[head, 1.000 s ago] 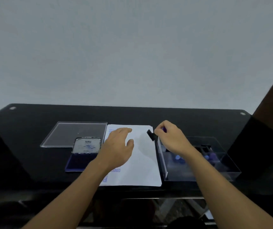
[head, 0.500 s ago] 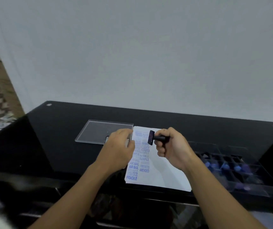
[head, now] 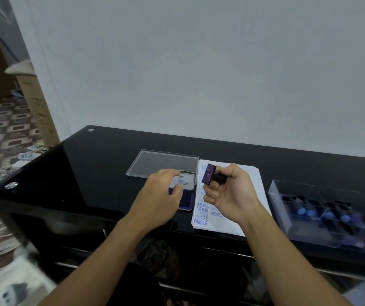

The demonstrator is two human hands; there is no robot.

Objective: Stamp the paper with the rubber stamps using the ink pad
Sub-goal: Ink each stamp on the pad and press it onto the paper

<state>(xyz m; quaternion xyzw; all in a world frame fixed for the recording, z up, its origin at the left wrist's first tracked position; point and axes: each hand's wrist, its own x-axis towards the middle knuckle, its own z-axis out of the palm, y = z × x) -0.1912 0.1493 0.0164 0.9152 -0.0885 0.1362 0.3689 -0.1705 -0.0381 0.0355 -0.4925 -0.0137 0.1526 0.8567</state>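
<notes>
Clear flat plastic cover (head: 155,161) on glossy black table (head: 84,173); my left hand (head: 161,199) grips the metal-lidded ink pad (head: 187,186); my right hand (head: 232,195) curls round the black-handled stamp (head: 213,178), its rectangular purple face turned leftward, above the white paper (head: 251,184); clear compartmented box (head: 275,195).

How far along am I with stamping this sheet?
Done: the paper carries a column of blue prints along its left side. In hand: your right hand grips a rubber stamp above it, while your left hand holds the open ink pad. Left: ink this stamp and press it; the sheet's right part is bare.
</notes>
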